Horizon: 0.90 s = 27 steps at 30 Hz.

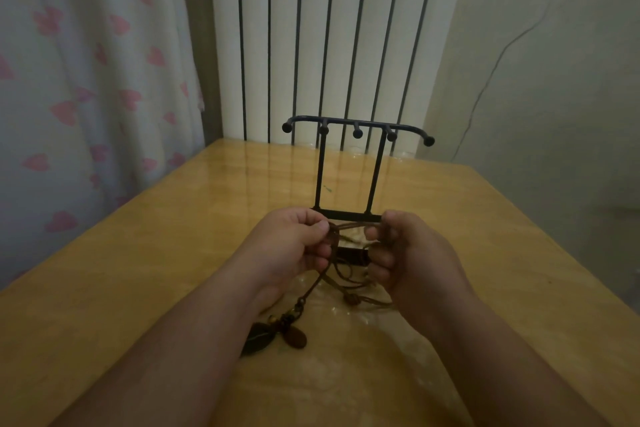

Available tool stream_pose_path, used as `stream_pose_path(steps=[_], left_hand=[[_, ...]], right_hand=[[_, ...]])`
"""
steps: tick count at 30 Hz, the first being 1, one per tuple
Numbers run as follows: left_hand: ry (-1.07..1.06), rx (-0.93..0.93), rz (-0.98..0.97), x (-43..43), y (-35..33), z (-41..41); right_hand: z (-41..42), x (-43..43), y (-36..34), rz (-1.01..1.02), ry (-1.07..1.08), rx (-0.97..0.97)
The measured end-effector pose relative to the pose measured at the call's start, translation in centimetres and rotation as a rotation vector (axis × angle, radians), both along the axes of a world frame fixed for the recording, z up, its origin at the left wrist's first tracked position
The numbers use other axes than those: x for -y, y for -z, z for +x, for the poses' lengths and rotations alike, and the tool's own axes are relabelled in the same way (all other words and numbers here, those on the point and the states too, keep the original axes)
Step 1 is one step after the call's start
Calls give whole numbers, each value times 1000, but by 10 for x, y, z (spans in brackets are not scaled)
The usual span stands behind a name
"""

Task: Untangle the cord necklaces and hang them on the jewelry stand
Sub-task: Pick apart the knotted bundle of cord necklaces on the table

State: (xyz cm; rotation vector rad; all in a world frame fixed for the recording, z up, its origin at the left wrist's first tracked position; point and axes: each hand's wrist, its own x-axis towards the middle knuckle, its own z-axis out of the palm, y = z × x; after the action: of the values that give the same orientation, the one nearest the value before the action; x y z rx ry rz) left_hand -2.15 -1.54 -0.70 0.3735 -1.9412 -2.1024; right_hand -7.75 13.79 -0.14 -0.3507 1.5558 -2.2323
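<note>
A glossy yellow wooden table (138, 270) is topped by a black metal jewelry stand (349, 215). Just before it, tangled brown cord necklaces (351, 226) are pinched in the curled fingers of the left hand (294, 246) and right hand (408, 253). Dark oval pendants (294, 336) are seen lying on the tabletop.

Home interior, domestic room corner. Signs:
- white fabric curtain with pink heart print (86, 80) hangs beyond table's left edge
- tall white column radiator (346, 28) stands behind far edge
- glossy yellow wooden table (156, 236) set close to radiator
- plain pale painted wall (554, 97) on right, thin dark cable (495, 62) trailing down it
- black metal jewelry stand (376, 170) upright mid-table
- dim indoor light
</note>
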Motion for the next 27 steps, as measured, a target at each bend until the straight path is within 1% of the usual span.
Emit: stream_pose_path(steps=[2, 4, 6, 9, 10, 12, 16, 17, 19, 20, 23, 25, 27], left_hand=[[-57, -34, -7, 0, 0, 0], [-96, -77, -33, 2, 1, 0], [-87, -104, -27, 2, 1, 0], [-52, -98, -3, 0, 1, 0], [-36, -98, 25, 0, 0, 0], [-15, -108, 118, 1, -1, -1], [-34, -183, 317, 2, -7, 0], [-35, -211, 368, 3, -8, 0], [-43, -252, 436, 4, -8, 1], [-48, -263, 446, 4, -9, 2], [-34, -263, 396, 4, -7, 2], [-28, -247, 292, 4, -5, 2], [-29, -232, 157, 3, -2, 1]], right_hand=[[-1, -3, 0, -101, -57, 25], [-3, -5, 1, -97, -87, -20], [-2, -6, 2, 34, -78, -129], [3, -5, 0, 333, -39, -375], [4, -5, 0, 388, -29, -413], [7, -4, -3, 403, -22, -389], [4, -3, -7, 244, 41, -115], [4, -3, -7, 193, 39, -72], [4, -4, -7, 138, 20, -46], [4, -5, -7, 143, 15, -54], [2, -6, -6, 275, 34, -120], [3, -7, -6, 413, 16, -272], [7, -8, -7, 514, -65, -469]])
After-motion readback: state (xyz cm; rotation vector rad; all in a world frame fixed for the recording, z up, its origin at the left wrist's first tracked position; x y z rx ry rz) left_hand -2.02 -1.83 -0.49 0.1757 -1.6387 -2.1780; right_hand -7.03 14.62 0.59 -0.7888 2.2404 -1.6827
